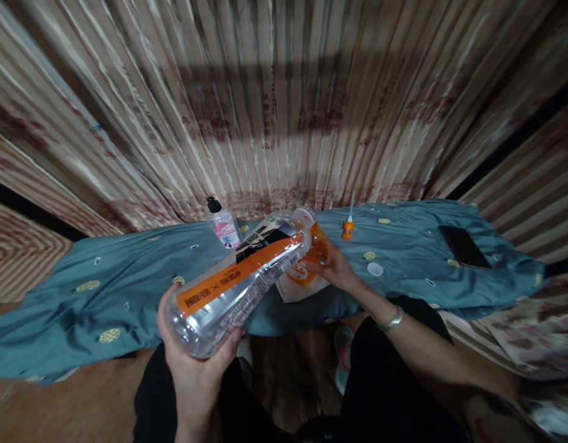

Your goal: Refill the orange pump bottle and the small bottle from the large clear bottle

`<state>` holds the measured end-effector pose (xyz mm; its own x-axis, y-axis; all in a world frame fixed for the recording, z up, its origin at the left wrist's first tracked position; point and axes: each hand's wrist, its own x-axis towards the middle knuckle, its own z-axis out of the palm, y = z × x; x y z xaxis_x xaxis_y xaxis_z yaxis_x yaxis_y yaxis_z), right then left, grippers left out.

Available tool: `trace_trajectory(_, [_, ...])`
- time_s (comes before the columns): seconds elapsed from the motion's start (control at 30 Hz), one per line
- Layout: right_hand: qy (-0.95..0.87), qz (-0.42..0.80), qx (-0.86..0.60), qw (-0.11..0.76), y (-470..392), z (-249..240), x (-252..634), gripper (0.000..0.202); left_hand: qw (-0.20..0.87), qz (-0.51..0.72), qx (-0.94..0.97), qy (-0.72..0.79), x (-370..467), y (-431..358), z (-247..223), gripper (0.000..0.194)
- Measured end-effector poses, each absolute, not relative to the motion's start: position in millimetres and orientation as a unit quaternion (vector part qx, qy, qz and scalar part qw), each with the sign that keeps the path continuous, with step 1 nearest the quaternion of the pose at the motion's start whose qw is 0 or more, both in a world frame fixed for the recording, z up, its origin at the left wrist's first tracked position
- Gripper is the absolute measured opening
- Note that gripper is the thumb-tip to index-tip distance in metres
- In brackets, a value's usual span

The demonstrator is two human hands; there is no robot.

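A large clear bottle [237, 280] with an orange and black label lies tilted in my left hand [198, 363], which is wrapped round its base. Its neck points up and away to the right, next to a smaller orange see-through bottle [319, 241]. My right hand [330, 264] is closed around that orange bottle, part of which is hidden behind the clear one. Under them is a white sheet or bag [295, 292] with an orange print. An orange pump top [348, 229] with a thin tube rests on the cloth to the right, and a white round cap [375, 269] lies nearer.
A blue-green patterned cloth [127, 271] covers the long narrow surface. Back left stands a clear pump bottle [226, 229] with a black pump and pink label. A black phone [463, 246] lies at the right. Striped curtains [284, 111] hang behind and at both sides.
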<state>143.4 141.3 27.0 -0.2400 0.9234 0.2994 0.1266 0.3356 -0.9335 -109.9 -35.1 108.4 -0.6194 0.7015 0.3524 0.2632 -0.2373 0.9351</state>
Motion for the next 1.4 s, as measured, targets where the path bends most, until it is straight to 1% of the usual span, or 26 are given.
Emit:
trace_trajectory(0.3, [-0.656,0.431,-0.4,0.474,142.8,24.2,144.4,0.079,0.167,0.672,0.408,0.595,-111.3,-36.1,107.2,0.108])
trace_trajectory(0.5, [-0.658,0.428,-0.387,0.485,143.1,22.9,143.8,0.077,0.15,0.676,0.424,0.584,-111.6,-35.6,105.2,0.104])
trace_trajectory(0.63, [-0.65,0.442,-0.381,0.487,143.0,22.6,142.7,0.08,0.158,0.678,0.423,0.58,-111.9,-35.0,102.9,0.103])
trace_trajectory(0.83, [-0.663,0.424,-0.391,0.478,143.1,22.8,143.7,0.085,0.174,0.674,0.406,0.591,-110.1,-36.1,106.3,0.107])
trace_trajectory(1.0, [-0.666,0.422,-0.386,0.479,143.7,23.1,144.2,0.082,0.151,0.673,0.415,0.593,-109.6,-35.6,109.0,0.105])
trace_trajectory(1.17, [-0.66,0.425,-0.382,0.487,142.9,24.5,142.9,0.082,0.17,0.672,0.41,0.593,-110.9,-35.8,105.5,0.108])
trace_trajectory(1.4, [-0.665,0.421,-0.383,0.484,142.9,23.6,143.2,0.084,0.159,0.676,0.414,0.588,-111.1,-35.1,105.0,0.105])
